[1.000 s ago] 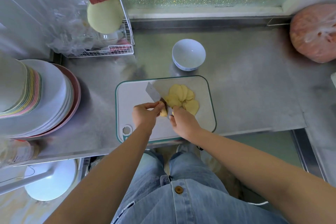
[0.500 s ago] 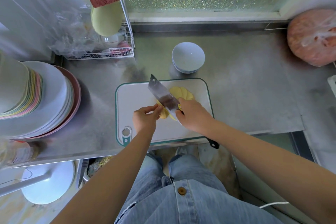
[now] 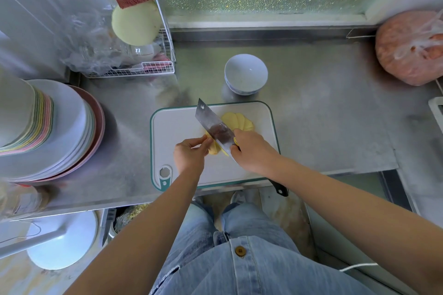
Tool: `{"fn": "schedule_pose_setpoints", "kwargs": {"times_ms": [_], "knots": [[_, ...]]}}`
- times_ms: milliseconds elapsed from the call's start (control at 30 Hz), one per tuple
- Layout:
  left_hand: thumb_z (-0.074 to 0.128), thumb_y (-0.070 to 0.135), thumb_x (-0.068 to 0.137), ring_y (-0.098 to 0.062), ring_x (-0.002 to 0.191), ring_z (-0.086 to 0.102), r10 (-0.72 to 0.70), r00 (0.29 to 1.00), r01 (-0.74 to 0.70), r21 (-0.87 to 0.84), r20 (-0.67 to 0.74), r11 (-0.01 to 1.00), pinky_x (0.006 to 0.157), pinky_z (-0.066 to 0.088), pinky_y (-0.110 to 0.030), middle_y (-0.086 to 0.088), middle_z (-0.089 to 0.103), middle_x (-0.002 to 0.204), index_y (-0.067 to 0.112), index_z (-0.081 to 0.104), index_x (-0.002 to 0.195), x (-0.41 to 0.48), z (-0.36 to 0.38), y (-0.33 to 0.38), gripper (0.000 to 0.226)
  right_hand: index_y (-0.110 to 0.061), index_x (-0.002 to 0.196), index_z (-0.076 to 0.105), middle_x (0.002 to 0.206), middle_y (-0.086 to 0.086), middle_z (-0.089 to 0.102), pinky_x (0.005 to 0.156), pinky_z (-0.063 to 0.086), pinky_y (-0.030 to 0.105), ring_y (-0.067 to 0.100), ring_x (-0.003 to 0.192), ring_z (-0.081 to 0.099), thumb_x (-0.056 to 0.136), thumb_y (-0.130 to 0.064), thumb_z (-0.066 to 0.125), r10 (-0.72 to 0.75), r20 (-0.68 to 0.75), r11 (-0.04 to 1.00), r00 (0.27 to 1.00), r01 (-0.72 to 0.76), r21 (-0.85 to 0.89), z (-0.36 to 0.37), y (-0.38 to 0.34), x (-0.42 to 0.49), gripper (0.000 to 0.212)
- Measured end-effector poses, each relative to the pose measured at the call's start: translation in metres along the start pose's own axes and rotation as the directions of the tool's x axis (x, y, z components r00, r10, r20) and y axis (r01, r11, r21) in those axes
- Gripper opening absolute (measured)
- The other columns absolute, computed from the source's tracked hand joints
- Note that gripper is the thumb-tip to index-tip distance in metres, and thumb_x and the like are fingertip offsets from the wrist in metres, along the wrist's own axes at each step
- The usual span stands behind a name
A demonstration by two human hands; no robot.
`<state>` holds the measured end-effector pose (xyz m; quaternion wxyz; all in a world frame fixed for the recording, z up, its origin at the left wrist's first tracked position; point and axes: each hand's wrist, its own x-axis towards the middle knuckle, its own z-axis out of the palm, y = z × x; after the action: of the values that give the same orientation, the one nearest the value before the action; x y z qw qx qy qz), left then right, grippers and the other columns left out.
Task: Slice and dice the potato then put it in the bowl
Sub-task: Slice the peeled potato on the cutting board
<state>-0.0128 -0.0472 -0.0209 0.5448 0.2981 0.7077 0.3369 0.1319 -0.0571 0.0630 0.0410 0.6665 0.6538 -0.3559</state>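
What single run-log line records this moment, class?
stage: slicing | left hand: holds potato end | right hand: grips cleaver | slices: fanned on board | bowl: empty

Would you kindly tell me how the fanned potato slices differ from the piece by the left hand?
The potato slices lie free right of the knife; the potato piece is held by the left hand. The slices fan out flat; the piece is mostly hidden. Both are yellow, on the board.
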Motion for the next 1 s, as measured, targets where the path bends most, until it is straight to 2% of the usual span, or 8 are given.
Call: {"fn": "schedule_pose_setpoints", "kwargs": {"times_ms": [67,233,300,367,533,767,900,1000], "knots": [[0.08,0.02,0.077,-0.021,0.073,0.072,0.02,1.0,-0.02,0.015,0.006,1.0,0.08,0.059,-0.042,0.005,0.07,0.076,0.02,0.072,0.08,0.0,0.0,0.0,0.009,-0.027,0.067,0.021,0.067,-0.006,0.034,0.047,0.02,0.023,0.005,0.057,0.031,0.095,-0.012,0.039,0.005,0.013,1.0,1.0,-0.005,0.0,-0.003,-0.003,0.0,0.036],[0.079,0.022,0.079,-0.023,0.075,0.072,0.055,0.998,-0.055,0.057,0.0,0.997,0.081,0.058,-0.046,-0.002,0.073,0.081,0.027,0.072,0.076,0.002,0.0,-0.005,0.009,-0.026,0.066,0.023,0.067,-0.005,0.036,0.047,0.021,0.022,0.008,0.057,0.035,0.096,-0.012,0.039,0.015,0.015,1.0,1.0,-0.015,0.0,-0.002,-0.008,0.001,0.036],[0.078,0.022,0.08,-0.025,0.076,0.071,0.065,0.998,-0.064,0.072,-0.008,0.995,0.08,0.058,-0.046,-0.004,0.074,0.083,0.019,0.076,0.083,0.002,0.0,-0.006,0.005,-0.025,0.066,0.023,0.067,-0.005,0.035,0.047,0.021,0.023,0.011,0.059,0.036,0.095,-0.012,0.04,0.012,0.007,1.0,1.0,-0.012,-0.01,-0.001,-0.009,0.002,0.036],[0.077,0.021,0.081,-0.025,0.078,0.071,0.074,0.997,-0.073,0.094,-0.012,0.993,0.08,0.058,-0.045,-0.006,0.074,0.086,0.012,0.077,0.092,0.001,0.001,-0.006,0.014,-0.023,0.067,0.026,0.067,-0.005,0.035,0.047,0.021,0.023,0.012,0.059,0.036,0.095,-0.012,0.04,0.013,-0.007,1.0,1.0,-0.013,-0.01,0.002,-0.008,0.003,0.033],[0.076,0.019,0.082,-0.027,0.082,0.069,0.104,0.994,-0.099,0.117,-0.033,0.988,0.08,0.057,-0.045,-0.009,0.073,0.09,0.008,0.075,0.094,0.001,0.003,-0.006,0.017,-0.012,0.087,0.04,0.067,-0.005,0.037,0.053,0.029,0.028,0.021,0.071,0.046,0.095,-0.012,0.041,-0.008,-0.046,1.0,0.999,0.009,0.023,0.015,-0.008,0.007,0.008],[0.075,0.021,0.083,-0.026,0.083,0.068,0.17,0.985,-0.162,0.193,-0.024,0.968,0.076,0.056,-0.037,-0.009,0.073,0.09,0.008,0.076,0.097,0.0,0.003,-0.006,0.019,-0.01,0.094,0.046,0.069,-0.004,0.038,0.061,0.034,0.033,0.023,0.074,0.048,0.095,-0.01,0.04,0.002,-0.05,1.0,0.999,-0.002,-0.008,0.031,-0.009,0.019,0.006],[0.076,0.022,0.081,-0.023,0.079,0.069,0.162,0.986,-0.153,0.183,-0.035,0.971,0.076,0.057,-0.039,-0.005,0.073,0.088,0.012,0.077,0.095,0.0,0.003,-0.007,0.017,-0.005,0.103,0.049,0.075,0.002,0.043,0.058,0.031,0.03,0.022,0.073,0.046,0.096,-0.01,0.039,0.013,-0.057,0.999,0.998,-0.016,-0.04,0.047,-0.005,0.027,0.013],[0.076,0.025,0.081,-0.021,0.078,0.069,0.154,0.988,-0.148,0.187,-0.021,0.971,0.076,0.057,-0.036,-0.002,0.073,0.088,0.015,0.077,0.095,0.001,0.002,-0.007,0.017,-0.005,0.108,0.048,0.077,0.003,0.05,0.057,0.031,0.027,0.025,0.073,0.052,0.099,-0.016,0.038,-0.002,-0.072,0.998,0.997,-0.003,-0.063,0.063,0.003,0.026,0.017]]}}
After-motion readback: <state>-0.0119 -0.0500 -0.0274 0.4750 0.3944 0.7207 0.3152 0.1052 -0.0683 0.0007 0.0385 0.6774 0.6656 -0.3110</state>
